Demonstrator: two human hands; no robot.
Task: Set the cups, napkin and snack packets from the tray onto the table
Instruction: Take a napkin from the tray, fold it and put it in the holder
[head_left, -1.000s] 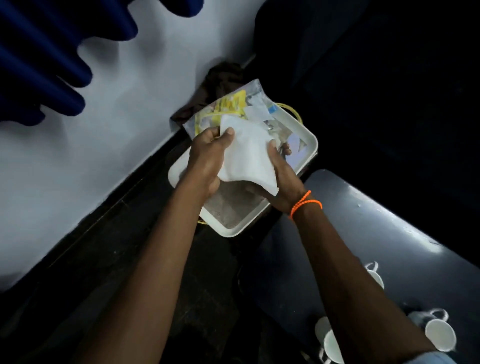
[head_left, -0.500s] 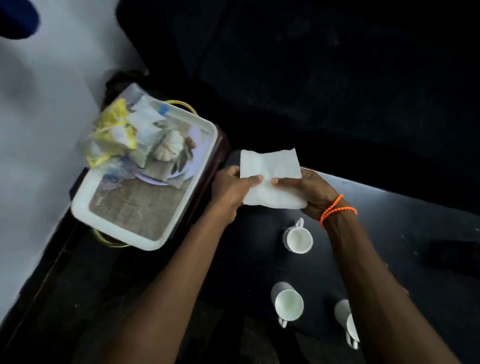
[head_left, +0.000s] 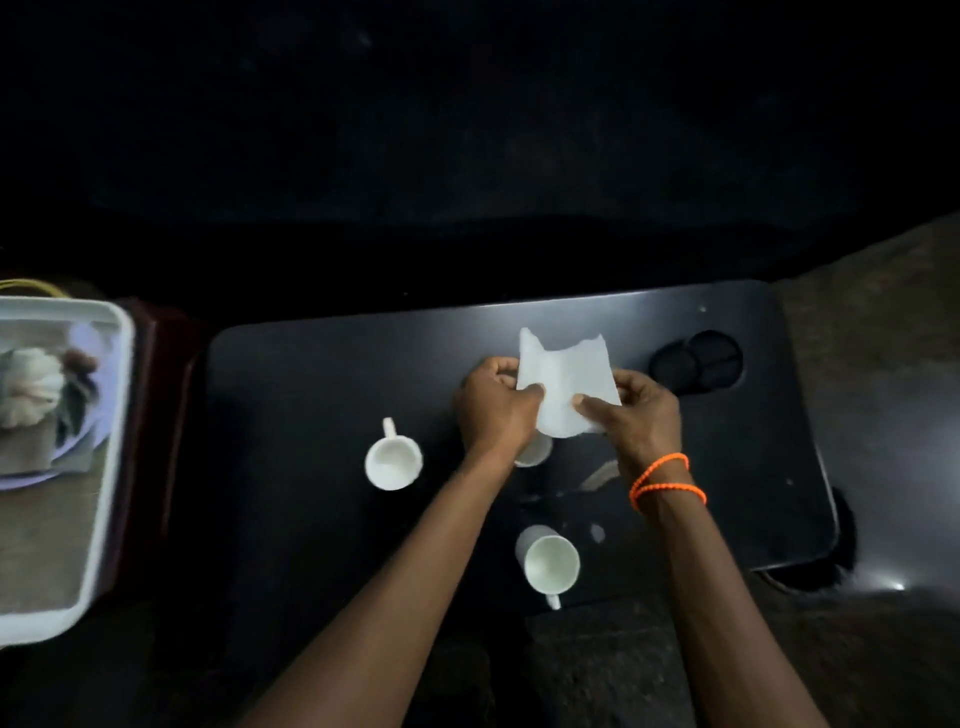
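your left hand (head_left: 496, 402) and right hand (head_left: 636, 410) pinch a white napkin (head_left: 563, 382) above the dark table (head_left: 311, 374). three white cups: one (head_left: 393, 461) left, one (head_left: 550, 564) near, one (head_left: 535, 451) under your left wrist. white tray (head_left: 111, 457) far left.

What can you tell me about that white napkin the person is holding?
The napkin is a thin, soft-looking white sheet, paper or cloth I cannot tell. It is held above the dark table, the left hand pinching its left edge and the right hand its lower right. Its top edge sags between two raised corners. A cup shows partly beneath it.
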